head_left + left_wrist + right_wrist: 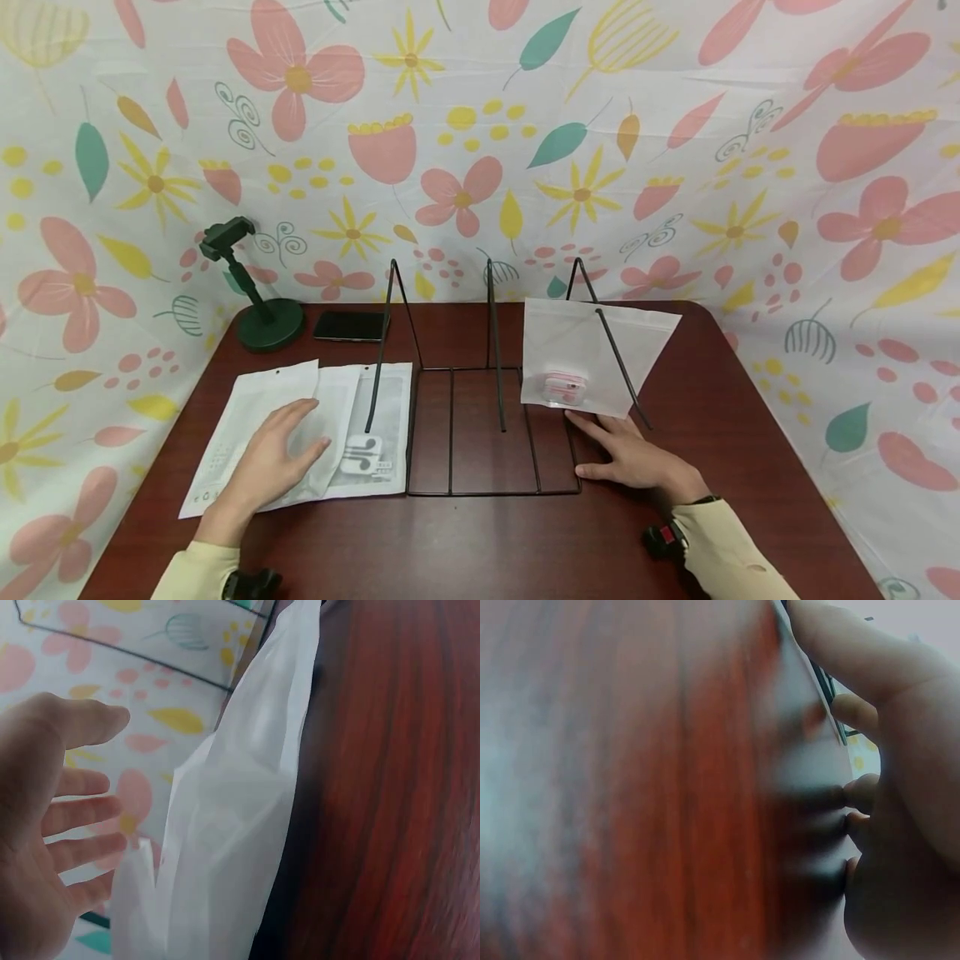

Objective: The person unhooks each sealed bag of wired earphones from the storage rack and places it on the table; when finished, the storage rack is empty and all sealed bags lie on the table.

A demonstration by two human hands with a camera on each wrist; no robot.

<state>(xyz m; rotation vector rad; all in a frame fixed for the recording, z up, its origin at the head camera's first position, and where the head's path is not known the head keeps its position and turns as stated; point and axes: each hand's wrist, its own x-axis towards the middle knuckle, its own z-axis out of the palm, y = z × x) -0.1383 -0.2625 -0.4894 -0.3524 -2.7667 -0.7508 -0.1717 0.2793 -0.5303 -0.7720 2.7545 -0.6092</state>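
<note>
In the head view a black wire rack (494, 495) with three upright hooks stands on the table. From its right hook hangs a white pouch (600, 350) with a small pink-and-clear case (564, 388) showing in its window. My right hand (626, 454) lies by the rack's right front corner, fingers spread and fingertips partly behind the pouch's lower edge. At the left, my left hand (273, 458) hovers over or touches overlapping white pouches (247, 408), fingers extended, gripping nothing. One pouch beside it shows white wired earphones (362, 457). The left wrist view shows the hand beside crumpled pouch edges (232, 817).
A dark green phone stand (270, 323) is at the back left, with a black phone (349, 326) lying next to it. Behind the dark red table (480, 550) hangs a floral cloth (465, 125), which also covers both sides.
</note>
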